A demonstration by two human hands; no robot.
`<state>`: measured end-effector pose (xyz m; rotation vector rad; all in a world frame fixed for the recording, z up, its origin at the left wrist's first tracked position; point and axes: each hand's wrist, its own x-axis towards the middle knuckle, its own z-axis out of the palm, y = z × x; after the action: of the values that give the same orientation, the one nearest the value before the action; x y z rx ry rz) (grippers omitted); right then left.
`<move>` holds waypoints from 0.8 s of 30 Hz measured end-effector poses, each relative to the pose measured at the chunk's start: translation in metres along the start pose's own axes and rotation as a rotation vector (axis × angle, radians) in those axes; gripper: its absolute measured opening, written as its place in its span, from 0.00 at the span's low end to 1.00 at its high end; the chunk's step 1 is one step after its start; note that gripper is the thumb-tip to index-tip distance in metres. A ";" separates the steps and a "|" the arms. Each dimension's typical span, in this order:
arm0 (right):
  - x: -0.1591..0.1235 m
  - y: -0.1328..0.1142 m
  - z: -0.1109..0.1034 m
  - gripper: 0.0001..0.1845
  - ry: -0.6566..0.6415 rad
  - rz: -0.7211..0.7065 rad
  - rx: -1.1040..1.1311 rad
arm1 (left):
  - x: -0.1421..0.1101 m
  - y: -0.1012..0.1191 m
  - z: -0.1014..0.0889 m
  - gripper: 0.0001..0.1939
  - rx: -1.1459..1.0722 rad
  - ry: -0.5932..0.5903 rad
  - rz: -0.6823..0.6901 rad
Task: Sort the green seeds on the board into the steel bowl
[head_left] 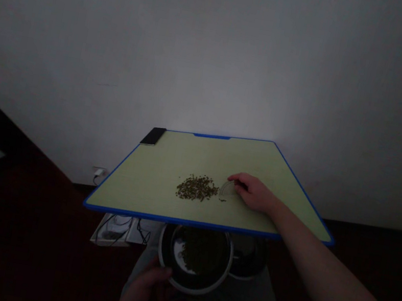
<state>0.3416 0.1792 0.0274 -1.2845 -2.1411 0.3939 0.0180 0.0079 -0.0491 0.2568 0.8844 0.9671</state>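
A loose pile of small brownish-green dried bits [197, 188], perhaps tea leaves or seeds, lies spread on the pale yellow-green tabletop [184, 155]. To its right, my right hand [252, 191] is closed on a clear, curved-edged piece [226, 188], which touches the table beside the pile; its exact kind is hard to make out. A few bits lie just below that piece. Below the near table edge, my left hand [151, 287] grips the rim of a round bowl [187, 289] above my lap. Dark green bits [202, 249] partly cover the bowl's bottom.
A black flat phone-like slab [153, 136] rests at the table's far left corner. Blue edging [180, 221] runs round the tabletop. Behind my bowl stands a second dark bowl [248, 257]. Boxes with cables [119, 229] lie below left. A plain wall [217, 60] rises behind the table.
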 end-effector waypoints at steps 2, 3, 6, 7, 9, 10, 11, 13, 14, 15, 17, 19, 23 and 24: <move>0.000 0.000 0.000 0.19 0.003 0.003 -0.006 | 0.001 0.000 -0.002 0.24 0.001 0.010 -0.002; 0.000 -0.001 0.001 0.19 0.003 0.004 -0.006 | 0.002 0.000 -0.003 0.24 0.003 0.014 -0.006; 0.001 -0.003 0.001 0.19 0.002 0.004 -0.001 | 0.003 0.001 -0.006 0.21 0.018 0.006 -0.004; 0.001 -0.003 0.001 0.19 0.003 0.004 0.000 | 0.003 0.001 -0.006 0.21 0.026 -0.002 -0.004; 0.001 -0.005 0.001 0.20 0.004 0.006 -0.002 | 0.003 0.002 -0.007 0.22 0.039 -0.016 -0.012; 0.001 -0.005 0.001 0.20 0.002 0.009 -0.005 | 0.002 0.003 -0.006 0.22 0.041 -0.014 -0.019; 0.001 -0.006 0.001 0.20 0.001 0.014 -0.010 | 0.001 0.003 -0.005 0.23 0.038 -0.009 -0.023; 0.001 -0.006 0.001 0.20 0.004 0.030 -0.020 | -0.001 0.003 -0.002 0.24 0.023 0.005 -0.021; 0.002 -0.005 0.001 0.20 0.005 0.036 -0.026 | -0.001 0.003 -0.001 0.26 0.012 0.009 -0.016; 0.002 -0.005 0.001 0.20 0.007 0.040 -0.029 | -0.002 0.003 0.000 0.28 0.002 0.008 -0.013; 0.002 -0.005 0.002 0.20 0.009 0.039 -0.030 | -0.002 0.003 0.001 0.32 -0.013 0.001 -0.019; 0.003 -0.005 0.002 0.20 0.005 0.029 -0.024 | 0.000 0.002 0.000 0.35 -0.021 -0.014 -0.028; 0.003 -0.005 0.002 0.20 0.002 0.016 -0.018 | 0.003 0.001 -0.002 0.33 -0.023 -0.028 -0.014; 0.003 -0.006 0.002 0.20 -0.001 0.017 -0.017 | 0.003 0.000 -0.002 0.33 -0.019 -0.024 -0.009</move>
<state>0.3357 0.1788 0.0299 -1.3137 -2.1399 0.3844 0.0174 0.0101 -0.0515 0.2476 0.8536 0.9620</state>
